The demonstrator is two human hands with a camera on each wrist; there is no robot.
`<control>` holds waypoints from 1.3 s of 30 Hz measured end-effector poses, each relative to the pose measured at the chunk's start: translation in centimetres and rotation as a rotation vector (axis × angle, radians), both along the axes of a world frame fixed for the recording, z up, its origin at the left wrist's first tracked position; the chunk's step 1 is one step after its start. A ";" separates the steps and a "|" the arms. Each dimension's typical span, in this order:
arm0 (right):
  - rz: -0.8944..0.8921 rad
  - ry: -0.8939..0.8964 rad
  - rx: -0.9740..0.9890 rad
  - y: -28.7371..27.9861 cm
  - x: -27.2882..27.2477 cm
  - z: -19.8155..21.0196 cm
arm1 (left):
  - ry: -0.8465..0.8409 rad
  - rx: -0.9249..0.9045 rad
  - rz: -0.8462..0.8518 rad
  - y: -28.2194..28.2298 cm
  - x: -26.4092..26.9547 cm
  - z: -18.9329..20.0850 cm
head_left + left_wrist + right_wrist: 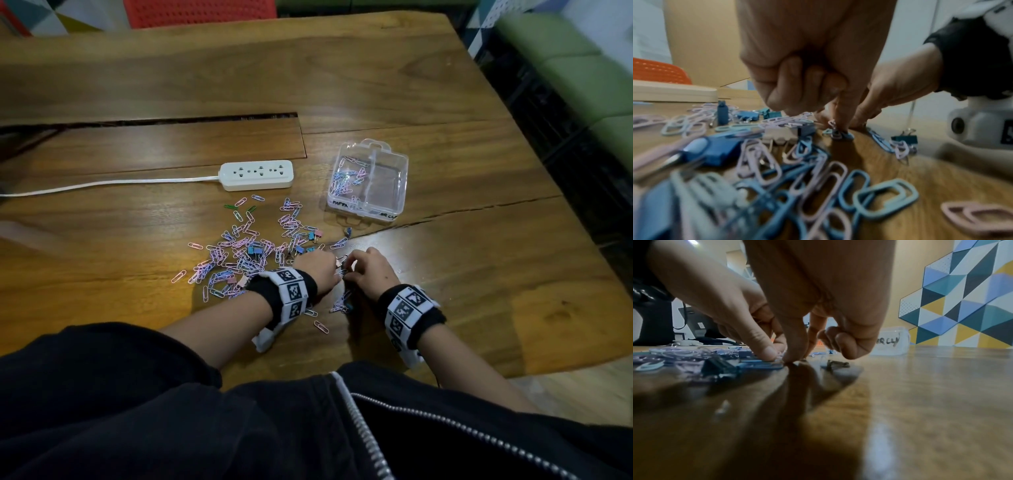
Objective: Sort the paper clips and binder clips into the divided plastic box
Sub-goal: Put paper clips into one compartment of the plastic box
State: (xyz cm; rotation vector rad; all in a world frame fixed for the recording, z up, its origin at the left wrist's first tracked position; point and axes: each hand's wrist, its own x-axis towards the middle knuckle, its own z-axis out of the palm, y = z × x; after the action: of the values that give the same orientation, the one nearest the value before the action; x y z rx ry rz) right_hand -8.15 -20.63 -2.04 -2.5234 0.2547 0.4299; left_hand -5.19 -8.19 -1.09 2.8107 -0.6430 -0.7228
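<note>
A picking step is in hand: a heap of paper clips (239, 253), with binder clips (255, 251) mixed through it, lies spread on the table (445, 274), and both hands are lowered to its edge at about 4 o'clock from its middle. The left hand (317, 269) is seen with most fingers curled and one fingertip (842, 126) pressed down on a small cluster of clips; the right hand (368, 272) has thumb and forefinger (793, 356) brought to the table just beside it, its other fingers tucked. Whether any clip is actually pinched by either hand cannot be told. The box (397, 164) stands at 1 o'clock from the heap, well apart; paper clips are held in its left compartment, while the right one looks bare. A clean pinch and lift is judged to be called for next, followed by a carry to the matching compartment.
</note>
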 end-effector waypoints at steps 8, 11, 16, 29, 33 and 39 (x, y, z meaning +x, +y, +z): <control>0.037 0.024 -0.016 0.1 -0.2 0.0 | 0.357 -0.454 0.238 1.6 0.9 0.8; 0.035 0.007 0.010 -0.2 -0.5 0.2 | 0.720 -0.810 0.524 2.2 0.9 1.1; -0.104 -0.051 0.296 -0.8 -1.3 0.9 | 0.868 -0.919 0.680 2.2 0.5 1.1; -0.355 0.178 0.778 -1.4 -1.8 1.0 | 0.067 -0.074 0.135 0.9 -1.9 0.7; -0.028 0.102 0.310 -0.7 -2.5 1.0 | -0.016 0.051 0.087 0.2 -1.8 0.5; 0.154 0.050 0.027 -0.4 -2.6 1.2 | 0.047 0.044 0.009 0.5 -1.8 0.5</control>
State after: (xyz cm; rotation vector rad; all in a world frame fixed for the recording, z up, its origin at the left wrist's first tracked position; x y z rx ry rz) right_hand -10.75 -20.99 -0.87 -2.5171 0.0730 0.5533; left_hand -7.02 -7.71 -0.60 2.8252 -0.6134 -0.8088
